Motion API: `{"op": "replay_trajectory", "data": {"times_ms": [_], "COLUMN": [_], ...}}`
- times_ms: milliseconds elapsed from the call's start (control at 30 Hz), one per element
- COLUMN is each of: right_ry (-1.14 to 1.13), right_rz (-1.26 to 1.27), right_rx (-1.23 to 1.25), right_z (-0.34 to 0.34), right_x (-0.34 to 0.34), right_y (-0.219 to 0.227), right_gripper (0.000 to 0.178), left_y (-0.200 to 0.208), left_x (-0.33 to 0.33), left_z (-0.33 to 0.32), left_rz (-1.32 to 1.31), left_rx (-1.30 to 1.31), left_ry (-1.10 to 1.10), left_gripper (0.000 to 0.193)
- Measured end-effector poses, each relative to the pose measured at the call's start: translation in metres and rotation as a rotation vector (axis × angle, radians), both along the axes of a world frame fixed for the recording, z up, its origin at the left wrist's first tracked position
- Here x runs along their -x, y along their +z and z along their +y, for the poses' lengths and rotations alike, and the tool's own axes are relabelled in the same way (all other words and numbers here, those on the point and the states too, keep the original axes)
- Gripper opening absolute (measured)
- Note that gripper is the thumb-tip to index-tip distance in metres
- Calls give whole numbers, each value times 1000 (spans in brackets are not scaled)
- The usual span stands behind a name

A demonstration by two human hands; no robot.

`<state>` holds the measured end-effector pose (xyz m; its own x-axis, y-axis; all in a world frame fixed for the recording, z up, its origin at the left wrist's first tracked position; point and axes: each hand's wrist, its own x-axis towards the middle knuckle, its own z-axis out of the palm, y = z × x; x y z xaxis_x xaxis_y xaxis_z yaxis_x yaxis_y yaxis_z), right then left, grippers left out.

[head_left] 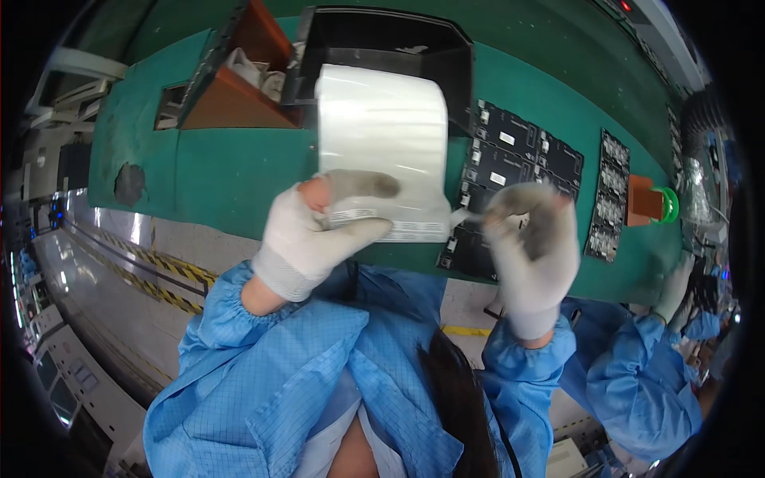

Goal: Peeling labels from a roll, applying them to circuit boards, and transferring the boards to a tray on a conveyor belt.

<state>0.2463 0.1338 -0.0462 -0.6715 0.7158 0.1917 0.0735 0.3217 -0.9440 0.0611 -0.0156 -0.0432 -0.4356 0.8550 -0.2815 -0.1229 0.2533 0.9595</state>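
Note:
A wide roll of glossy white label film (382, 119) stands over the near side of the bench, rows of small printed labels along its lower edge. My left hand (301, 233), in a white glove with bare skin showing at one finger, grips that lower edge between thumb and fingers. Just right of the roll, my gloved right hand (535, 255) is closed in a pinch and blurred by motion. A small pale strip (464, 216) reaches from the roll's corner to its fingertips. Behind that hand lie black circuit boards (510, 131), some with white labels.
A black bin (390, 32) sits behind the roll, beside a brown holder (239, 99) with whitish cloth-like items. Farther right on the green bench (215, 175) are a strip of populated boards (610, 195) and a green tape roll (668, 205). Another person's sleeve (637, 374) is at right.

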Motion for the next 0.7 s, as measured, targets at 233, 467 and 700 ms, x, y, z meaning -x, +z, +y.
{"op": "replay_trajectory", "data": {"times_ms": [233, 467, 700], "right_ry": [-83, -15, 220], "right_rz": [-440, -197, -156], "right_rx": [219, 317, 266], "right_z": [31, 18, 6], "right_x": [-51, -39, -17], "right_y": [-28, 1, 17], "right_gripper": [13, 21, 22], "left_y": [-1, -5, 0], "left_x": [1, -6, -5], "left_z": [-12, -1, 12], "left_rz": [64, 134, 96], "left_rx": [-6, 65, -38], "left_ry": [33, -54, -318], "left_gripper": [36, 33, 44]}}
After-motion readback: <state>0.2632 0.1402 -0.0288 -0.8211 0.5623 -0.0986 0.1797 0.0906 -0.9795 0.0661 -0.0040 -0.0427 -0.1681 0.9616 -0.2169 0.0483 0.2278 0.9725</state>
